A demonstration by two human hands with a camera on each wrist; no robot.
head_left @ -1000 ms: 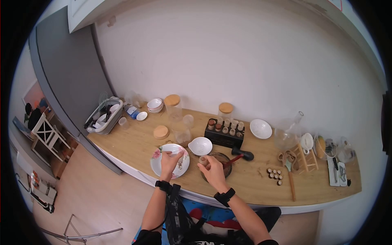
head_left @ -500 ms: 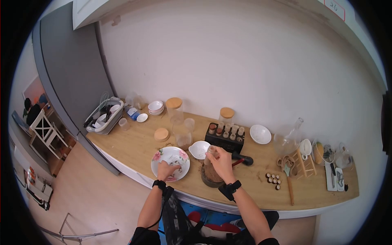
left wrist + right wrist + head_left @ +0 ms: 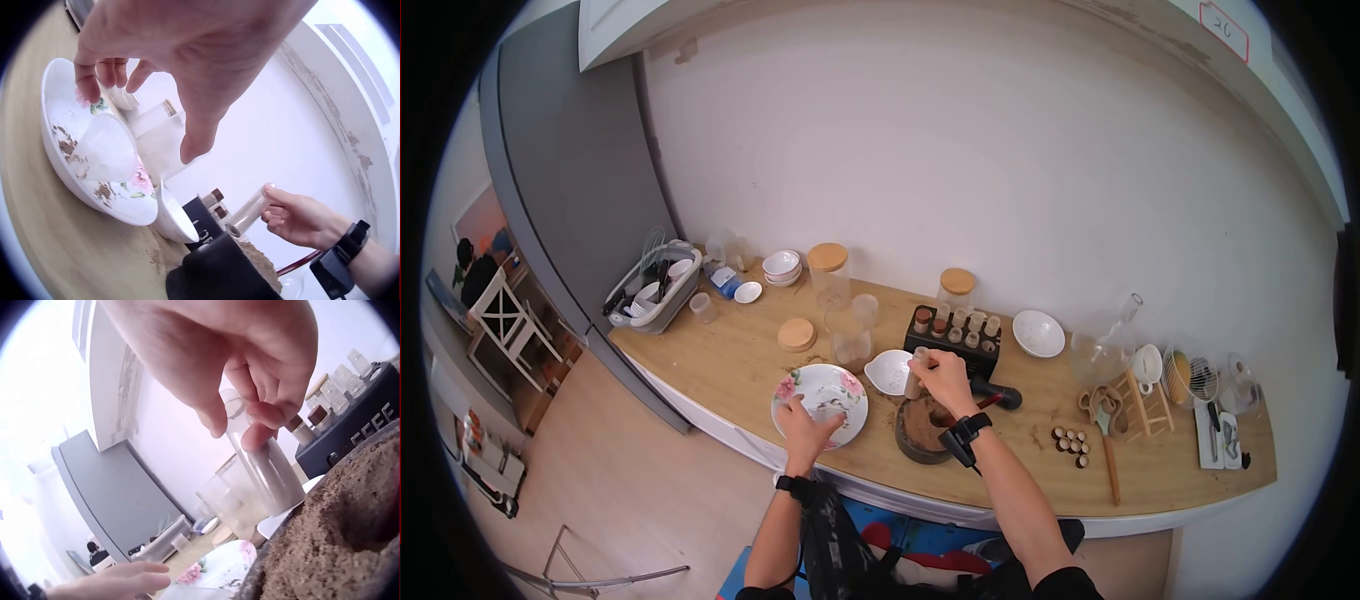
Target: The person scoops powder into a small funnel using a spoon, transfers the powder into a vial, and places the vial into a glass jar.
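A right hand [image 3: 945, 382] pinched a clear glass vial [image 3: 272, 478] between thumb and fingers over a dark bowl [image 3: 906, 442] of brown powder [image 3: 325, 550], partly hidden by hand and wrist; the vial's contents were hard to make out. The left hand [image 3: 805, 435], open and empty, thumb apart from bent fingers, hovered over a translucent cone [image 3: 109, 150] on a floral plate [image 3: 852, 385]. Beyond, a black rack [image 3: 945, 348] of vials stood on the desk [image 3: 1020, 470]. Farther off, a white chair [image 3: 505, 315] partly hid a blurred figure.
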